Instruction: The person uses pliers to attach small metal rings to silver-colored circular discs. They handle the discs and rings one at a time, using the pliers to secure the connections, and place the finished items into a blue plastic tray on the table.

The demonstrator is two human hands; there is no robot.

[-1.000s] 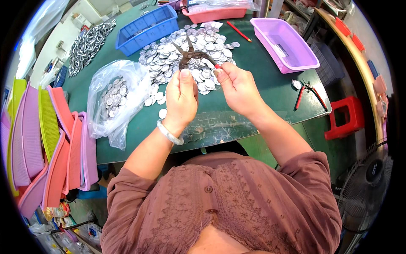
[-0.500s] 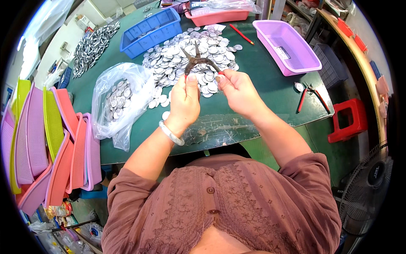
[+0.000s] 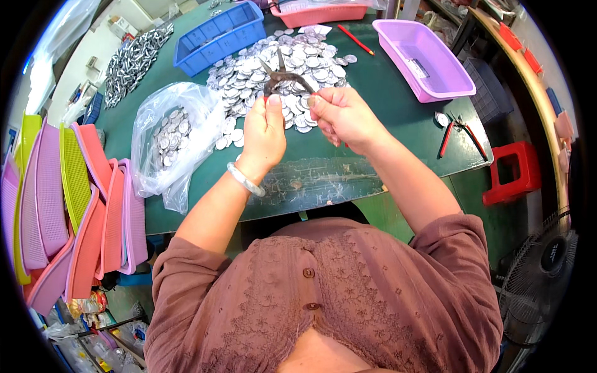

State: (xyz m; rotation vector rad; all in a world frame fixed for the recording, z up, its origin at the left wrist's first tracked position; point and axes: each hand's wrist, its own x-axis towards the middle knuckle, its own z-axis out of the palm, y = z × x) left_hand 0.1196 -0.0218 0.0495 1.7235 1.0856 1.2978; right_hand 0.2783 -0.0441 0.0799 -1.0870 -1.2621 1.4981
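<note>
Out over the table, both my hands grip a pair of long-nosed pliers, its jaws apart and aimed away from me. My left hand is closed round the left handle, thumb lying along it. The other handle, spread wide, is in my right hand, fingers curled. Nothing is visible between the jaws. Beneath and beyond the pliers spreads a pile of round silvery metal discs. Beside my left hand, a clear plastic bag lies open with more discs inside.
A blue bin and a pink basket stand behind the pile. On the right are a purple basket, a red pencil and red-handled pliers. Slim metal parts lie far left; stacked baskets crowd the near left.
The view has shifted slightly. My hands and the pliers are a little farther left and up in the picture, and my right hand has turned, showing more of its curled fingers.
</note>
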